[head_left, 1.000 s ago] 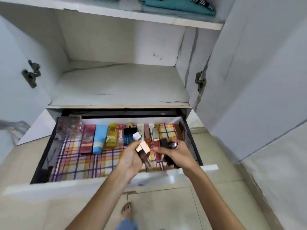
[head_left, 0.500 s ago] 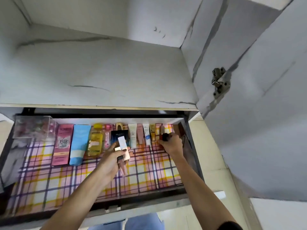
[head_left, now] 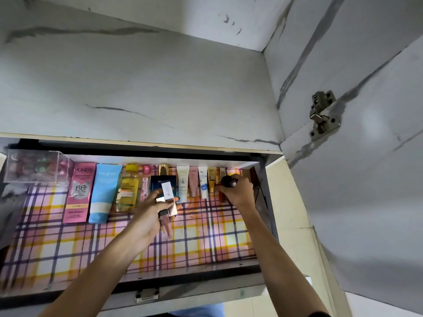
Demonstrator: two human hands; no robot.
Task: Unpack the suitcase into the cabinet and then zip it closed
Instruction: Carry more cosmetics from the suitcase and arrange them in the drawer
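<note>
The cabinet's drawer (head_left: 206, 280) is pulled out, lined with pink, yellow and purple checked paper. A row of cosmetics lies along its back: a pink box (head_left: 79, 192), a blue tube (head_left: 103, 193), a yellow bottle (head_left: 128, 188), a dark blue box (head_left: 163, 181) and several small tubes (head_left: 193, 183). My left hand (head_left: 151, 216) hovers mid-drawer, shut on several small cosmetic tubes (head_left: 169, 200). My right hand (head_left: 238, 191) is at the row's right end, shut on a small black item (head_left: 227, 180). The suitcase is out of view.
A clear plastic box (head_left: 36, 167) with small colourful items sits at the drawer's back left. Above the drawer is a bare white marble-look shelf (head_left: 137, 88). The open right cabinet door (head_left: 366, 168) with its metal hinge (head_left: 322, 115) stands close to my right arm.
The view has moved closer to the drawer. My right hand has carried the black item from the drawer's front to the right end of the back row. My left hand still holds its tubes.
</note>
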